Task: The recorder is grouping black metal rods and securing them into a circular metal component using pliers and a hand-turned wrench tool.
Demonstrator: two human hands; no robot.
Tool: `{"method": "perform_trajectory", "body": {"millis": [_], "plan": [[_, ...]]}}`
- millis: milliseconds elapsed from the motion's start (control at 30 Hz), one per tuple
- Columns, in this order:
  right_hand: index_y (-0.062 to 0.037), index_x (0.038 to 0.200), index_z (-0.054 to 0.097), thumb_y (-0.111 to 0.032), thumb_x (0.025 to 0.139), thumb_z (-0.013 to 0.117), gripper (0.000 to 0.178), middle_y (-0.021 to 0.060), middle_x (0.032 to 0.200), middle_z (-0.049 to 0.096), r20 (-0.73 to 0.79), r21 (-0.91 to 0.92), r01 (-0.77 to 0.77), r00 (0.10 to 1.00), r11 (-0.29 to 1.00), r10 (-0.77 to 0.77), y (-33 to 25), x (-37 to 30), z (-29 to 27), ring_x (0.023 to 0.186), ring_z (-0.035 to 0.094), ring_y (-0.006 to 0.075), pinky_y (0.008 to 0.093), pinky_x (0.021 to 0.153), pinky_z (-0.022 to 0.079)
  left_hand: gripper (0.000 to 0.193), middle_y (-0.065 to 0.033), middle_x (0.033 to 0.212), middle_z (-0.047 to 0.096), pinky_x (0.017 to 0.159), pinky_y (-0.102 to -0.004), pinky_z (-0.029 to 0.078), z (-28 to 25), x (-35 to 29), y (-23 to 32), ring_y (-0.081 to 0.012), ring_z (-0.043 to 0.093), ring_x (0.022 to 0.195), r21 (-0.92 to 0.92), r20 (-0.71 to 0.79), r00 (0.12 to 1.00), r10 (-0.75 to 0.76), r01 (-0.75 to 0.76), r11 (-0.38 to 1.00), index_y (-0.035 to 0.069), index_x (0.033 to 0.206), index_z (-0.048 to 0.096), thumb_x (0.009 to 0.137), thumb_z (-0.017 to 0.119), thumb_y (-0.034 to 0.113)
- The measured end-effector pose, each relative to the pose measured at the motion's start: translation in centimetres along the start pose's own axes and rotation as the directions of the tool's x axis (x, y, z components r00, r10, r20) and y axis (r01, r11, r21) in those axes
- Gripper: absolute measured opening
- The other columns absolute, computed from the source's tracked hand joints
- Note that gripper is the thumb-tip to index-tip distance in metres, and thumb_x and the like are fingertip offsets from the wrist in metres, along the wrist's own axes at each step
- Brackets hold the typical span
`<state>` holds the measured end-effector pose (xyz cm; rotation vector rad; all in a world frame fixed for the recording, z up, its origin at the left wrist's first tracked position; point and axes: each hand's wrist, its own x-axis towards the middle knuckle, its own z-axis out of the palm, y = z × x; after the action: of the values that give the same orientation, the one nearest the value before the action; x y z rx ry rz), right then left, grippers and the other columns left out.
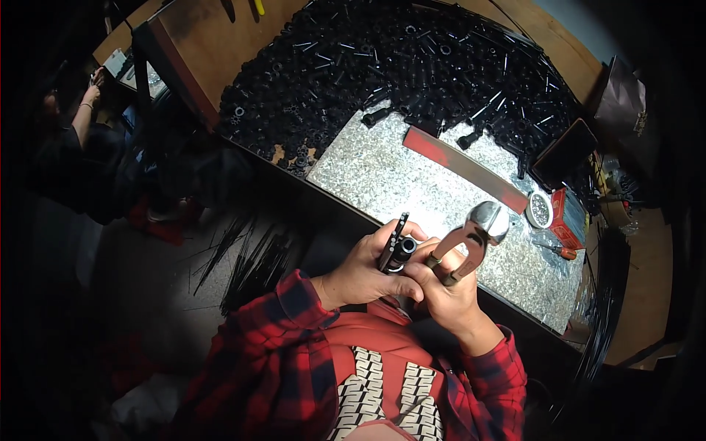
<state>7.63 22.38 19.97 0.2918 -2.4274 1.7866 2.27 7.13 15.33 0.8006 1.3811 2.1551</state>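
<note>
My left hand (pixel 357 270) is closed around a black tubular part (pixel 402 252) with a round open end facing up and a narrow dark strip with bright spots along its side. In my right hand (pixel 450 298) is a pair of pliers (pixel 482 228), its shiny metal head up and its handles inside my fist. The pliers' jaws are away from the black part. Both hands are close together at the near edge of the speckled work board (pixel 368 173), and the right fingertips come near the tube.
A heap of black parts (pixel 316 81) covers the bench's far side. On the board lie a red-smeared metal bar (pixel 467 170), a white bowl (pixel 540 209), a red box (pixel 565 220) and a screwdriver (pixel 565 253). Thin black rods (pixel 257 264) stand left. Another person's arm (pixel 84 110) shows far left.
</note>
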Motion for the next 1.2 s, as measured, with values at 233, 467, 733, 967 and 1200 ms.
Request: {"method": "perform_trajectory", "body": {"millis": [233, 467, 733, 967, 1200], "plan": [[-0.0008, 0.083, 0.058, 0.005, 0.078, 0.061, 0.008, 0.0082, 0.08, 0.059, 0.023, -0.051, 0.069, 0.997, 0.996, -0.068, -0.1, 0.0, -0.1, 0.073, 0.056, 0.0181, 0.0298, 0.066, 0.045, 0.065, 0.0004, 0.095, 0.059, 0.079, -0.0227, 0.044, 0.3, 0.0, 0.3, -0.0049, 0.052, 0.088, -0.097, -0.007, 1.0, -0.022, 0.021, 0.995, 0.004, 0.113, 0.049, 0.066, 0.087, 0.025], [-0.0016, 0.088, 0.06, -0.003, 0.072, 0.073, 0.02, 0.0127, 0.081, 0.061, -0.004, -0.057, 0.104, 0.995, 0.993, -0.104, 0.4, 0.5, 0.6, 0.07, 0.061, 0.0286, 0.032, 0.063, 0.048, 0.076, 0.0, 0.097, 0.059, 0.082, -0.0225, 0.044, -0.4, -0.2, 0.5, -0.0069, 0.054, 0.09, 0.09, -0.027, 0.999, 0.017, -0.015, 0.996, 0.004, 0.121, 0.045, 0.062, 0.089, 0.017], [-0.0038, 0.092, 0.049, -0.014, 0.072, 0.074, 0.034, -0.003, 0.073, 0.045, 0.119, 0.037, -0.275, 0.956, 0.961, 0.269, -1.4, 1.0, 0.5, 0.065, 0.044, 0.0076, 0.0233, 0.058, 0.038, 0.108, 0.0091, 0.055, 0.043, 0.054, -0.0166, 0.036, -3.5, -1.2, 0.7, -0.0021, 0.046, 0.053, -0.097, 0.117, 0.984, -0.131, 0.143, 0.985, 0.001, 0.136, 0.027, 0.051, 0.09, 0.026], [-0.002, 0.125, 0.047, -0.004, 0.074, 0.068, 0.055, 0.0106, 0.068, 0.049, 0.11, -0.308, -0.028, 0.992, 0.951, 0.065, -0.8, -1.9, -2.8, 0.055, 0.05, 0.0205, 0.031, 0.054, 0.042, 0.102, 0.0058, 0.056, 0.04, 0.048, -0.021, 0.031, -5.8, -1.8, 1.1, -0.0046, 0.04, 0.05, -0.201, 0.023, 0.997, -0.074, 0.077, 0.977, -0.002, 0.134, 0.03, 0.056, 0.086, 0.032], [-0.0084, 0.129, 0.054, 0.002, 0.061, 0.068, 0.07, 0.0088, 0.066, 0.044, 0.283, -0.795, 0.27, 0.957, 0.543, -0.062, -3.1, -3.1, -3.4, 0.055, 0.051, 0.0228, 0.0354, 0.047, 0.04, 0.08, 0.0072, 0.07, 0.05, 0.054, -0.0188, 0.033, -5.3, -1.7, 1.0, -0.0021, 0.042, 0.061, -0.181, 0.024, 0.993, -0.119, 0.121, 0.976, 0.0, 0.119, 0.054, 0.055, 0.086, 0.036]]}}
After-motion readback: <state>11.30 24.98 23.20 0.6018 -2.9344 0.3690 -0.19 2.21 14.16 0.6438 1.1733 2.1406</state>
